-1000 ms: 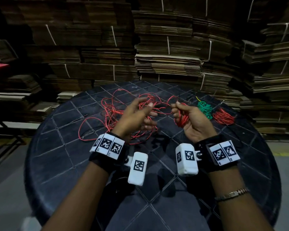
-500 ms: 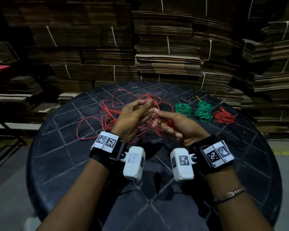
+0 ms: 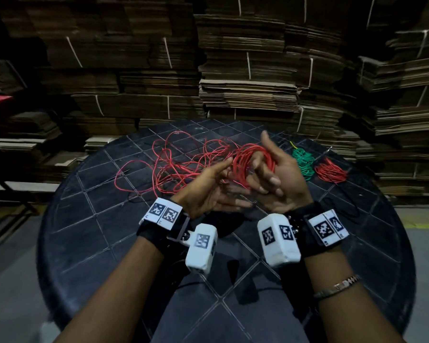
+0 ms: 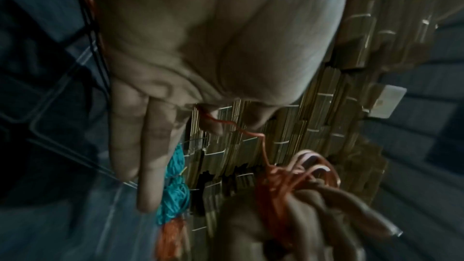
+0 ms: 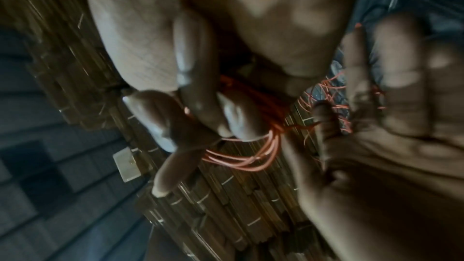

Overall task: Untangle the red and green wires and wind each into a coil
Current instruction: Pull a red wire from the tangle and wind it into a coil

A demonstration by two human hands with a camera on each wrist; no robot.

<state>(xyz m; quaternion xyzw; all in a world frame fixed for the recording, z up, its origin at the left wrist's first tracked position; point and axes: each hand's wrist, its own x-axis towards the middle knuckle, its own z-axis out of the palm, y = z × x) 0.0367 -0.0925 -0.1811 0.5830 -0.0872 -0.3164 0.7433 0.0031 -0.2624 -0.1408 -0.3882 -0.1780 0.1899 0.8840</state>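
Note:
A red wire coil (image 3: 250, 160) is wound round the fingers of my right hand (image 3: 279, 177), which curl over it above the table's middle. In the right wrist view the same coil (image 5: 248, 158) hangs under those fingers (image 5: 200, 106). My left hand (image 3: 214, 180) is just left of it and pinches the red strand (image 4: 251, 132) between thumb and forefinger, the other fingers straight. That strand runs to the coil (image 4: 278, 184). The rest of the red wire (image 3: 169, 167) lies in loose loops on the table behind the left hand.
The round black gridded table (image 3: 67, 219) carries finished coils at its far right: green ones (image 3: 302, 159) and a red one (image 3: 331, 172). Tall stacks of flattened cardboard (image 3: 245, 78) stand close behind the table. The floor drops away at both sides.
The hands came together from apart, then the right hand rose and turned so the coil shows on its fingers. The left hand carried the strand up beside it.

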